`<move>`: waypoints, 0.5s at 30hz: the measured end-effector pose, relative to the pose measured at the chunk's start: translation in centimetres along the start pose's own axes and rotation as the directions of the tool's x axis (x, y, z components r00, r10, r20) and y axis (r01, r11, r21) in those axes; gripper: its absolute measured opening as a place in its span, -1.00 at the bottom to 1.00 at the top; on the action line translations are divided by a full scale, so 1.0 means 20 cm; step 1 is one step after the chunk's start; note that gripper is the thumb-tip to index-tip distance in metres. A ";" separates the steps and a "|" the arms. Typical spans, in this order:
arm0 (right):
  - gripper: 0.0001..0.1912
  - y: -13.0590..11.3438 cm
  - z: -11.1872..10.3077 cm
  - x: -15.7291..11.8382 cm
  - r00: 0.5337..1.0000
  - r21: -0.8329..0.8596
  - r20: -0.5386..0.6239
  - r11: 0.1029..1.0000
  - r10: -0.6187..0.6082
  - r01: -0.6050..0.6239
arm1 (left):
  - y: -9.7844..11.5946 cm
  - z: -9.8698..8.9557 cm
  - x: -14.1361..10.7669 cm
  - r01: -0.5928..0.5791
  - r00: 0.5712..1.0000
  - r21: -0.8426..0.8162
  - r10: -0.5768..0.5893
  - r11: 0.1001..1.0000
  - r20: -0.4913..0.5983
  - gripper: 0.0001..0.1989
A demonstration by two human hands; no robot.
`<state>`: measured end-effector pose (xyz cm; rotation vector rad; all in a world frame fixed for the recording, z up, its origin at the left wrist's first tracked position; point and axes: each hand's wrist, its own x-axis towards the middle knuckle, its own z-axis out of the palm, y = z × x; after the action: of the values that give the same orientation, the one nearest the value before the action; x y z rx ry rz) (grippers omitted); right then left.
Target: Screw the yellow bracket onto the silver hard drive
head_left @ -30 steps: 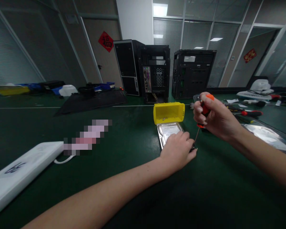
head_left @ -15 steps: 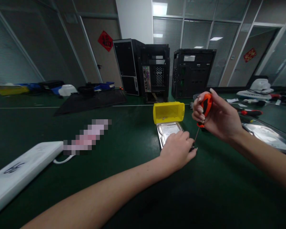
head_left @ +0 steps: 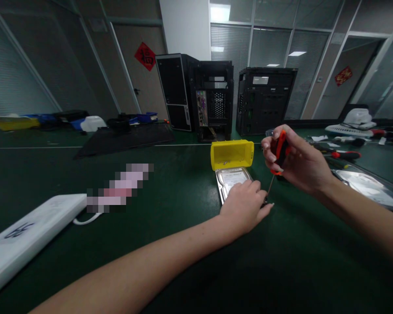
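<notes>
Head view: just on my side of the open yellow plastic bin (head_left: 232,153), my left hand (head_left: 242,205) lies over a flat silver hard drive (head_left: 232,176) with a pale label. Its fingers are bent close together across the casing, the thumb apart, near a small dark piece (head_left: 265,200) at the drive's right edge. Whether they clamp the drive or only press on it, I cannot tell. To the right of the bin, my right hand (head_left: 298,159) has its fingers closed round the orange-and-black handle of a screwdriver (head_left: 282,152), tilted so that its thin shaft runs down to that dark piece; the tip is hidden.

With the shaft leaning, I judge the tip could ride out of its seat if I turn without enough downward push, and then scrape the casing or jab my own left fingers, which are right beside it. A light press from my left hand could let the drive twist on the smooth green tabletop (head_left: 170,226) and nudge the bin, rattling the tiny metal bits (head_left: 225,163) inside. A fastener dropped on that dark surface would be hard for me to spot
</notes>
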<state>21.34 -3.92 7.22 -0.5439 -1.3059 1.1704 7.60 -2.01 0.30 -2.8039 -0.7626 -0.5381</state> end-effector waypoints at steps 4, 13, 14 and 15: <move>-0.87 0.00 -0.01 0.01 1.000 -0.042 -0.021 0.999 0.007 -0.008 | 0.00 -0.01 0.00 0.003 1.000 -0.004 -0.003 1.000 0.012 -0.68; -0.69 -0.02 0.00 0.01 0.997 0.032 -0.025 0.997 0.068 -0.067 | 0.00 0.00 0.00 -0.001 1.000 0.006 0.001 1.000 0.004 -0.69; -0.71 -0.02 0.00 0.01 0.997 0.037 -0.032 0.997 0.076 -0.075 | 0.00 0.01 0.00 0.000 1.000 0.008 0.000 1.000 0.001 -0.69; -0.73 -0.02 0.00 0.01 0.996 0.045 -0.040 0.996 0.079 -0.077 | 0.00 0.01 0.00 0.001 1.000 0.009 -0.001 1.000 -0.002 -0.69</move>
<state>21.47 -3.94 7.68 -0.5894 -1.2301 1.2425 7.62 -1.97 0.17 -2.7944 -0.7646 -0.5356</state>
